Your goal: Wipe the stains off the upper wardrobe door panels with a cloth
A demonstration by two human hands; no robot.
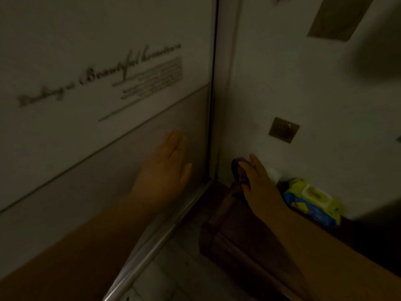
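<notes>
The pale wardrobe door (91, 51) fills the left of the dim view and carries cursive lettering on its upper panel. My left hand (167, 168) lies flat on the lower panel, fingers spread, holding nothing. A purple cloth (238, 170) sits bunched at the corner where the door frame meets the wall, on top of a dark wooden cabinet (227, 227). My right hand (258, 181) rests on the cloth with its fingers wrapped over it.
A metal rail (152, 246) runs along the door's bottom edge. A yellow and blue pack of wipes (310, 200) lies on the cabinet to the right of my hand. A brass wall socket (283, 129) and a larger plate (340, 16) are on the wall.
</notes>
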